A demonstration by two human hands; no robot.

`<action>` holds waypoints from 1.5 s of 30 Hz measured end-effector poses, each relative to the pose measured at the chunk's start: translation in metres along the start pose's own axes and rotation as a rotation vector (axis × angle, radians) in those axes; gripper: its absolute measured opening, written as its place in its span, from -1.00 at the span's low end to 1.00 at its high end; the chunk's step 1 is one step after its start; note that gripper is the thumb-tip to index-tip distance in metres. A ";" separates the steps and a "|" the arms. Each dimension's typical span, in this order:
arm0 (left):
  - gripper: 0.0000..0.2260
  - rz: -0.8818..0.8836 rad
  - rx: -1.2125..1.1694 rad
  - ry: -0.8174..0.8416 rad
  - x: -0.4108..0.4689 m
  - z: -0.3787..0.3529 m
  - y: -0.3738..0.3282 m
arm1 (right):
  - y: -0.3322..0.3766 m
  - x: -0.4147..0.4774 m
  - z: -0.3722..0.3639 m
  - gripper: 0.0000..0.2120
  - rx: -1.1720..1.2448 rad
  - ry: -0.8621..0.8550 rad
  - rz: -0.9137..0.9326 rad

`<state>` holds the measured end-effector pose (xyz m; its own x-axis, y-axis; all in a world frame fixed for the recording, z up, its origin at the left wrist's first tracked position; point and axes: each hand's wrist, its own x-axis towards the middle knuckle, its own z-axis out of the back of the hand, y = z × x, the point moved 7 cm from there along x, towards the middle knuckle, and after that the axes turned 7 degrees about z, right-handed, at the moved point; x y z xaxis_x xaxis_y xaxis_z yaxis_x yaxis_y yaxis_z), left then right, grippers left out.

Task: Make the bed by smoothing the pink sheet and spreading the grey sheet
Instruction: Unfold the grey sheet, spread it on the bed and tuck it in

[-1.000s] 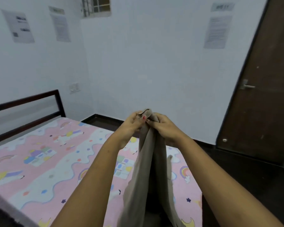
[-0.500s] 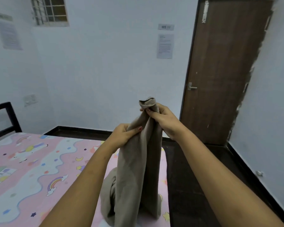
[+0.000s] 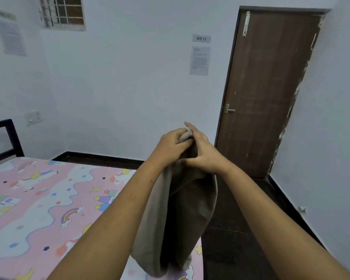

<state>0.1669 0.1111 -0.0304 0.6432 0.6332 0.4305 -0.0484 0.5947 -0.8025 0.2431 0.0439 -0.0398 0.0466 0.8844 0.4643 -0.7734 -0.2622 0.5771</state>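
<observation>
Progress looked about halfway, judging by how things lay. One pink sheet (image 3: 38,209) lay flat across the bed in the lower left of the frame. Its rainbow print showed no large creases in the visible part (the near edge was cut off), so the smoothing seemed done or nearly so.

One grey sheet (image 3: 180,219) was not yet spread. It hung bunched in a long drape at lower centre, its bottom end over the pink sheet's right corner; whether it touched there I could not tell.

Two hands met at its top, at centre frame. The left hand (image 3: 171,144) had its grip closed, fingers curled round the gathered top edge. The right hand (image 3: 202,156), touching the left, pinched the cloth between thumb and fingers, one fingertip pointing up.

Left to do, in my judgement: find the corners, open the cloth and lay it over the bed.

Elsewhere I counted:
- one brown door (image 3: 267,87) at right
- one barred window (image 3: 62,13) at upper left
- one dark bed rail (image 3: 2,126) at the left edge
- two printed notices on the walls, each with a small label above
</observation>
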 end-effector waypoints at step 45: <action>-0.86 -0.096 0.179 0.197 0.041 0.146 0.102 | -0.006 0.106 -0.119 -0.72 0.003 -0.215 -0.295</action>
<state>0.0773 0.2703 -0.0345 0.7869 0.4714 0.3982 -0.1029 0.7366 -0.6685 0.1771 0.1847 -0.0740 0.3997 0.8210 0.4077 -0.7047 -0.0091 0.7094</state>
